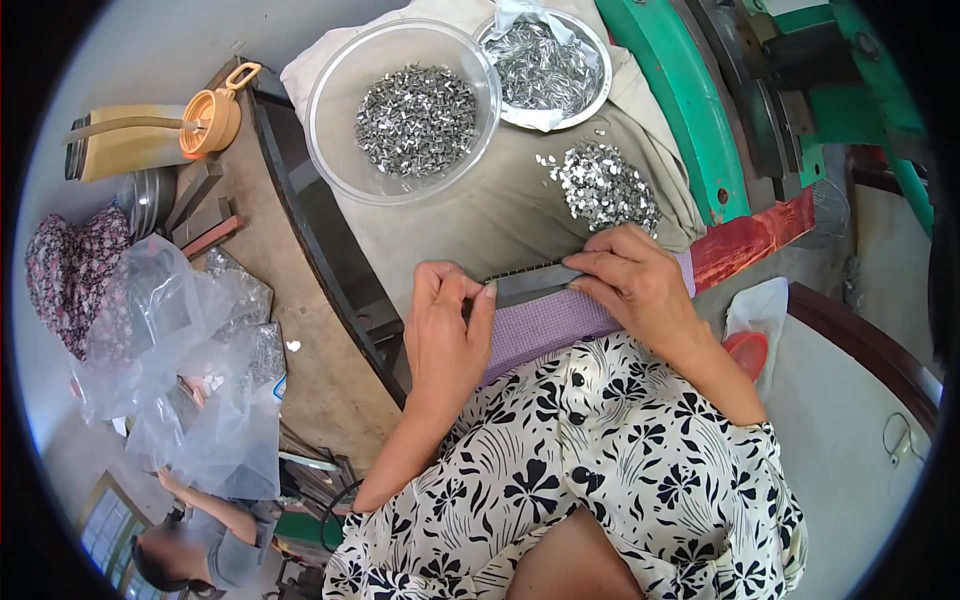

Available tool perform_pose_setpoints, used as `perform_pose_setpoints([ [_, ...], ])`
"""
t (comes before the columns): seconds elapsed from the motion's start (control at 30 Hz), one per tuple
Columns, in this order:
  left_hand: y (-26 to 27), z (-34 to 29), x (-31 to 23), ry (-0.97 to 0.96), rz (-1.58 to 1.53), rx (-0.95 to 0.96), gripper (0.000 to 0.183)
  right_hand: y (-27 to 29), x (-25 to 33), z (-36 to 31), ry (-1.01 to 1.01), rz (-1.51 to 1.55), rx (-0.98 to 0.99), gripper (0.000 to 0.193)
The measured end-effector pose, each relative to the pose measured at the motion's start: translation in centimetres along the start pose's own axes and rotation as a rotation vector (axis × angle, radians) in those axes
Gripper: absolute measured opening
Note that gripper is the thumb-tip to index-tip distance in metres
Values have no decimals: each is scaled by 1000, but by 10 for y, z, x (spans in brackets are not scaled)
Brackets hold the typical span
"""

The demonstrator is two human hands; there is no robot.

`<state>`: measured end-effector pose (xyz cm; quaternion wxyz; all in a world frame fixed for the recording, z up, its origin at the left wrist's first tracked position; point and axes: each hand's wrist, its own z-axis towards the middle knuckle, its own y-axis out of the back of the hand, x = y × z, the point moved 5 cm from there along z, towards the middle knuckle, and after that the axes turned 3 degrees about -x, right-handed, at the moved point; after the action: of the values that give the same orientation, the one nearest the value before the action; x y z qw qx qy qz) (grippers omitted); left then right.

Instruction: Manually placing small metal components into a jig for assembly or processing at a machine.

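Observation:
A narrow grey metal bar point(528, 285) with a row of notches along its far edge lies crosswise in front of me, just above a purple checked cloth point(548, 328). My left hand point(443, 322) is closed on the bar's left end, thumb and fingers pinching it. At the other end, my right hand point(640, 285) pinches the bar between thumb and fingertips. Just beyond the right hand sits a loose heap of small shiny metal pieces point(605, 190) on a beige cloth point(510, 215). Whether a tiny piece is between the right fingertips cannot be seen.
A clear plastic tub point(318, 120) of small metal pieces stands far left of centre. Beside it is a metal bowl point(603, 88) of thin metal pins. A green machine point(680, 110) stands right. Plastic bags point(185, 320) and an orange lid point(212, 123) lie left; another person point(215, 540) is lower left.

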<state>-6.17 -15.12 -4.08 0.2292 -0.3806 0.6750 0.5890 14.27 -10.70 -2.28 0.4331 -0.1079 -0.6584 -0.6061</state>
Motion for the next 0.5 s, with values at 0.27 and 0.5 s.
perform_pose_setpoints([
  [0.27,-3,-1,-1,0,39,24,17,4,-9,-5,-96,11,-50,27],
  [0.5,0,0,-5,-27,7,35,13,0,-12,-10,-111,-33,-106,26],
])
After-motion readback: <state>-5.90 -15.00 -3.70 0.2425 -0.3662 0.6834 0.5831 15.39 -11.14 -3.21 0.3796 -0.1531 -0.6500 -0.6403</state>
